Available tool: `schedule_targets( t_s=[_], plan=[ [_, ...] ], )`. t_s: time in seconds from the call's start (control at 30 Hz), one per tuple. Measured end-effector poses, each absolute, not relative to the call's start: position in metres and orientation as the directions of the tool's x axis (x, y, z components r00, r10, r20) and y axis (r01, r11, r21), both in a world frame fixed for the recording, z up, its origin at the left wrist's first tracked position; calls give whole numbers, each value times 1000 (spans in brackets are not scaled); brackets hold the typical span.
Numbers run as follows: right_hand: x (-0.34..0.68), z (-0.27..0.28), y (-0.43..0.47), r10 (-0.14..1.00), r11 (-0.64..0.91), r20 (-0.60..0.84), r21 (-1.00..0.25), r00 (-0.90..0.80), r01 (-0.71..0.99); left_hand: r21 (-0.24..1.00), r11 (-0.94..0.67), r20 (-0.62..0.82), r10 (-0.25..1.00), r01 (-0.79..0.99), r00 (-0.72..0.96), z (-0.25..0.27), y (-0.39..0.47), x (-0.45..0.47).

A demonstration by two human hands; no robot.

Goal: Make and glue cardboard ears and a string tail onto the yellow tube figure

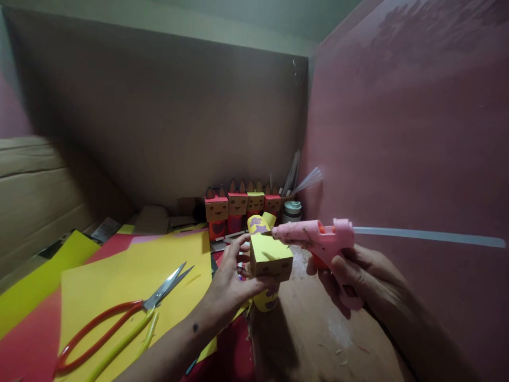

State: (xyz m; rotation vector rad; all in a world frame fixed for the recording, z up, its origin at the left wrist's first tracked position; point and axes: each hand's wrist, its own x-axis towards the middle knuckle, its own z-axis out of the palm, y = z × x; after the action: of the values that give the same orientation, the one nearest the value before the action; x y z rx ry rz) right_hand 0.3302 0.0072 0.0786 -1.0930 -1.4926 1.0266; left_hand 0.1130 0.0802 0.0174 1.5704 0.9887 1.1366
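Observation:
A pink hot glue gun (314,236) is gripped in my right hand (358,276), with a long clear glue stick (429,236) poking out of its back. Its nozzle hovers near the yellow top of a small cardboard box figure (271,257). That figure has a box head on a yellow tube body (267,298) with purple patches. My left hand (234,276) holds the head from the left, thumb across the front and fingers behind. Just beyond it are other yellow pieces (256,224), one with purple patches.
Scissors (155,302) with red and yellow handles lie open on yellow paper (119,276) at left. Several finished-looking box figures (217,209) stand along the back, near glue sticks (308,180) and a lidded jar (292,210). A pink wall (417,132) rises at right.

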Motion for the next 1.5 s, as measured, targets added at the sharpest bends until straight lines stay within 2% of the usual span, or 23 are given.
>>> schedule_targets(
  t_s=[0.3,0.43,0.6,1.5],
  plan=[
    [335,75,12,986,65,66,-998,-153,-11,991,-102,124,945,-90,303,23,76,119],
    [336,79,15,969,122,97,-988,-228,99,992,-100,118,938,-70,325,24,74,117],
    [334,80,16,957,90,25,-973,-289,214,989,-98,130,930,-112,342,25,73,117],
    [328,79,14,964,58,-9,-969,-267,242,984,-109,146,943,-138,299,23,70,119]
  ],
)
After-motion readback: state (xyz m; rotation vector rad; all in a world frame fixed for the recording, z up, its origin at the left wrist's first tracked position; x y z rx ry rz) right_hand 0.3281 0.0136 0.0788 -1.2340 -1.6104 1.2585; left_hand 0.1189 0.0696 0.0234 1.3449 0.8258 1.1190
